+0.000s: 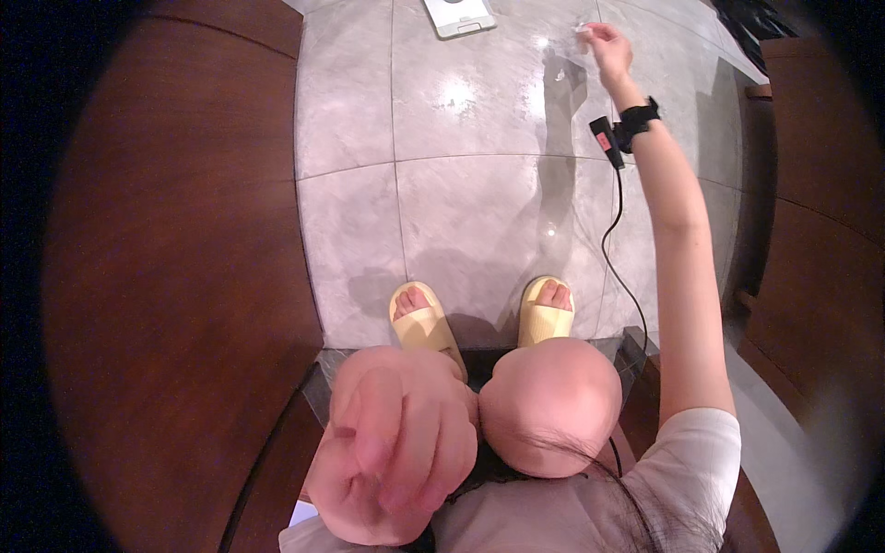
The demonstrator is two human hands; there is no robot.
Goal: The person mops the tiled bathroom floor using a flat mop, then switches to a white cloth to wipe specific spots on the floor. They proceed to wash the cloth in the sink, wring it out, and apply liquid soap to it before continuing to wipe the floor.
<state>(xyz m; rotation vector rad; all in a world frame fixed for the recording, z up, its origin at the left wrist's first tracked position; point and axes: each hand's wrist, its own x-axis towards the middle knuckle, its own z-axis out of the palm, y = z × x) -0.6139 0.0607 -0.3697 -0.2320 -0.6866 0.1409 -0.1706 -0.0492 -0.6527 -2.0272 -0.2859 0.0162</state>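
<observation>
My right arm reaches out to the far right over the tiled floor. At its end, my right hand (610, 57) pinches a small whitish scrap (583, 31) between thumb and fingertips; its exact kind is too small to tell. A black wristband (639, 118) with a small black device (605, 141) is strapped round that wrist, and a cable trails from it. Close to the camera, my left hand (410, 442) is curled in front of my left knee. It is somewhat blurred, and whatever its bent fingers may hold is hidden.
A flat white-and-grey object (461, 20) lies on the grey floor tiles (479, 207) at the far edge. Dark brown wooden panels stand at left (175, 276) and right (820, 175). My feet wear yellow slippers (546, 323). Black plastic (751, 23) shows far right.
</observation>
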